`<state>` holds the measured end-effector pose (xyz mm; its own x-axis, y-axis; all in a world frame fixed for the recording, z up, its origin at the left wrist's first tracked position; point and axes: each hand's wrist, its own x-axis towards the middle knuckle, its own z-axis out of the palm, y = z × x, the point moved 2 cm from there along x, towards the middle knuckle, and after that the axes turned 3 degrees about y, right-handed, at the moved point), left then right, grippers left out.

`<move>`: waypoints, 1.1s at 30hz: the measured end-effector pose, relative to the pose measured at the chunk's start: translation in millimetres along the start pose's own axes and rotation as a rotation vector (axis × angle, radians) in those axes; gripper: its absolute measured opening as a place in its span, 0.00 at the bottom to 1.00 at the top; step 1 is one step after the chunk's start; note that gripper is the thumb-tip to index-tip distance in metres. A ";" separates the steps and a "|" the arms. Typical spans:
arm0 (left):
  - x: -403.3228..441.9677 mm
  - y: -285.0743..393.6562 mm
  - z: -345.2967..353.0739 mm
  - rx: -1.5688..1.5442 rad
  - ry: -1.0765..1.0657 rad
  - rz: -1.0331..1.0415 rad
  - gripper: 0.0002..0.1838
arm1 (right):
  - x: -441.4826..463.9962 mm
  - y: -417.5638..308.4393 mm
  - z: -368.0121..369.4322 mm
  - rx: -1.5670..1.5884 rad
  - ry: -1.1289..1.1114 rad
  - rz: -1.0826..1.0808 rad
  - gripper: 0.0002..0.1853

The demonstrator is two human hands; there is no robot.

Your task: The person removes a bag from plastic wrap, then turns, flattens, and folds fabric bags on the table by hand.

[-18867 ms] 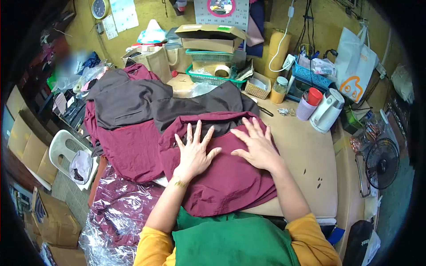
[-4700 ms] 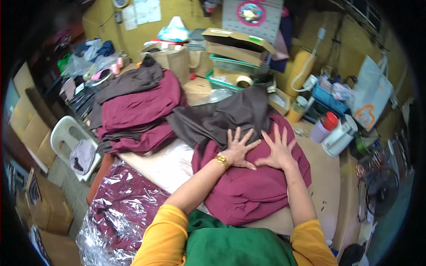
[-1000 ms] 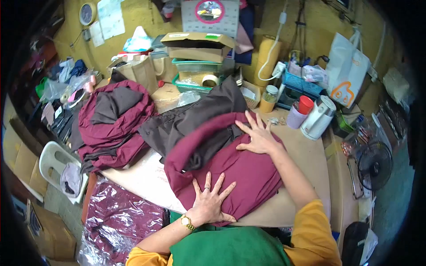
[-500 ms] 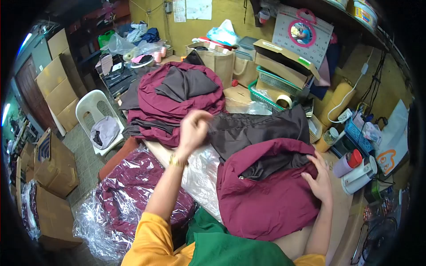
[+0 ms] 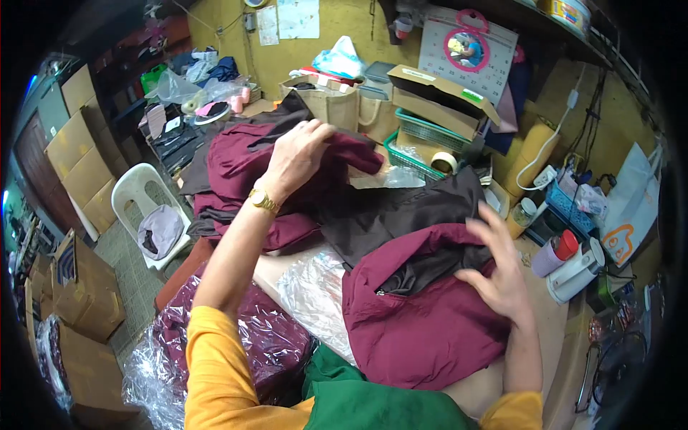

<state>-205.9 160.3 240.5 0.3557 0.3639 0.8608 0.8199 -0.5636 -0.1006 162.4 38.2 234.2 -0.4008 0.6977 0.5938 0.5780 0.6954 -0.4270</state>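
Observation:
Maroon and dark fabric from the garment pile (image 5: 244, 161) is raised in my left hand (image 5: 297, 154), whose fingers curl over it. The gold-coloured watch sits on that wrist. A maroon jacket (image 5: 423, 330) with dark lining lies on the table in front of me, its collar opening facing away and a small zipper end showing. Over the jacket's right side, my right hand (image 5: 498, 269) is open with thumb and fingers spread, slightly blurred. Dark fabric (image 5: 408, 215) stretches out beyond the jacket's collar.
Clear plastic (image 5: 315, 287) lies left of the jacket. Plastic-wrapped maroon garments (image 5: 265, 337) are at my left side. Green baskets (image 5: 430, 136) and a tape roll (image 5: 444, 163) stand at the back. A white electric kettle (image 5: 577, 272) and a tumbler (image 5: 548, 258) are on the right.
My left hand has moved up to the pile and lifted a fold of its fabric. My right hand has come off the jacket's edge, fingers spreading. The view has shifted slightly.

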 end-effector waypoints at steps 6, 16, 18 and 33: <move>73.8 116.3 -78.0 -0.449 -0.204 0.080 0.26 | 111.5 -10.0 22.6 -0.185 0.011 -0.213 0.32; 62.6 59.4 -76.3 -0.472 -0.037 -0.253 0.12 | 161.9 -51.6 -23.8 0.227 0.224 -0.341 0.22; 75.5 75.2 -83.9 -0.414 -0.092 -0.209 0.17 | 168.5 -64.2 -40.7 0.138 0.001 -0.271 0.18; 126.4 96.4 -174.0 -0.152 0.497 0.066 0.13 | 147.4 -14.6 -183.4 -0.336 0.876 -0.446 0.15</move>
<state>-159.9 22.9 426.5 0.1186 -0.0512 0.9916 0.7153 -0.6882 -0.1211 225.3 99.3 453.0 -0.0472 -0.0742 0.9961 0.7263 0.6821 0.0852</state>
